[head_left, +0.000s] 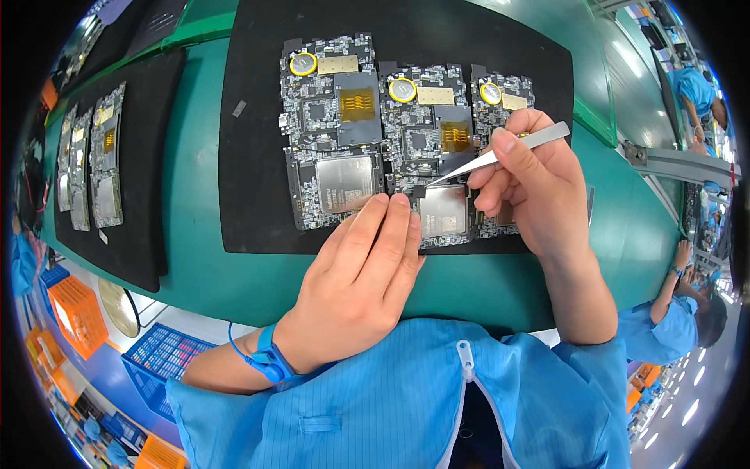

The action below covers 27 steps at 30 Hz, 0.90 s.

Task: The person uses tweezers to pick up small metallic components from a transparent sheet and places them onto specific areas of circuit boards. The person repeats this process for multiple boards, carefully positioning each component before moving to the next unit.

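Currently, the right grip (539, 180) is clamped on a pair of metal tweezers (476, 162), with the thumb on top and the fingers beneath. The tweezers slope down to the left, their tips at a small black piece (419, 191) on the middle circuit board (418, 141). Whether the tips pinch this piece or only touch it cannot be determined.

The left grip (355, 285) lies palm down, fingers extended and side by side. Its fingertips overlap the lower corners where the middle board and the left circuit board (316, 112) adjoin, just below the small black piece. The thumb is hidden, so whether this grip pinches anything cannot be determined. A blue wrist strap (271, 358) with a cord encircles the left wrist.

The right circuit board (482, 117) is partly covered by the right grip. The three boards stand in a row on a black mat (258, 156); each carries a round coin cell with a yellow rim near its upper end. The left and middle boards each show an amber patch and, below it, a silver shield plate.

A small grey piece (239, 109) lies on the mat, left of the row. The mat rests on a green surface (469, 289). A second black mat (156, 180) at far left carries further boards (105, 156). Beyond the surface, at lower left, are an orange bin (76, 313) and a blue basket (164, 352).
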Each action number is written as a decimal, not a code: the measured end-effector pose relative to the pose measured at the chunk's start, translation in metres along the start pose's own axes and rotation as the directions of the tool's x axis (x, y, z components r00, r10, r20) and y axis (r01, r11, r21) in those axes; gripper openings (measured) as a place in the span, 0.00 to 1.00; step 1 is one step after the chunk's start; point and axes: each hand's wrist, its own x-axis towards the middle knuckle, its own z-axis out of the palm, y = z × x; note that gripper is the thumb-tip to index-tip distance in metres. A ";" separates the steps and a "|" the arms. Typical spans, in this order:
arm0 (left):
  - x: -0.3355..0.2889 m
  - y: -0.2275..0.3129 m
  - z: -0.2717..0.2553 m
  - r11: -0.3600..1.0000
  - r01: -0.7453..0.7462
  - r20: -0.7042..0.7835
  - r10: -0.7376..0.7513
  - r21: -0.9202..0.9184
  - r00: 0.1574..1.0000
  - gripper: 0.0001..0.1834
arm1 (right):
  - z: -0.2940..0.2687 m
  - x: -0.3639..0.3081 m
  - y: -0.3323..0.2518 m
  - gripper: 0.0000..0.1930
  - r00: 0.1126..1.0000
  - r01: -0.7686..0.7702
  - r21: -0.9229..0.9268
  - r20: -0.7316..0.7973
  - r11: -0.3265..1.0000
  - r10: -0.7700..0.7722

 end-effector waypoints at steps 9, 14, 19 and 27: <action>0.001 0.000 0.000 1.000 -0.003 0.003 0.003 0.013 1.000 0.23 | -0.002 0.003 0.001 0.10 1.000 0.011 0.013 0.026 1.000 -0.012; 0.003 0.001 -0.001 0.999 -0.010 0.010 0.009 0.030 1.000 0.23 | -0.002 0.003 0.001 0.10 1.000 -0.002 0.024 0.024 1.000 0.002; 0.010 -0.001 -0.008 0.999 0.010 0.075 -0.006 -0.052 0.997 0.22 | -0.003 0.003 0.001 0.10 1.000 -0.005 0.008 0.024 1.000 0.005; 0.019 -0.008 -0.015 0.985 0.025 0.137 -0.001 -0.172 0.991 0.21 | -0.003 0.003 0.001 0.11 0.999 -0.001 0.011 0.033 1.000 0.000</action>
